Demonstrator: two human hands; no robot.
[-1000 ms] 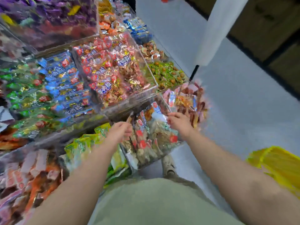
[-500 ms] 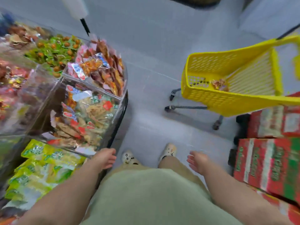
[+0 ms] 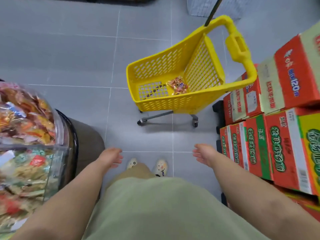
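Where the person stands, left hand [image 3: 111, 157] and right hand [image 3: 205, 155] hang empty, fingers loose. Yellow cart [image 3: 155, 66]: one snack packet [image 3: 177, 85] inside

I see one orange-red snack pkt [image 3: 177, 85] lying flat in the yellow cart [image 3: 155, 66] - cart's upright on its wheels, near-side corner, btw.

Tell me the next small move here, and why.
Probably step forward and reach the right hand for the handle of the yellow cart: it and the left hand hang open and empty, and the cart stands apart ahead, holding one snack packet.
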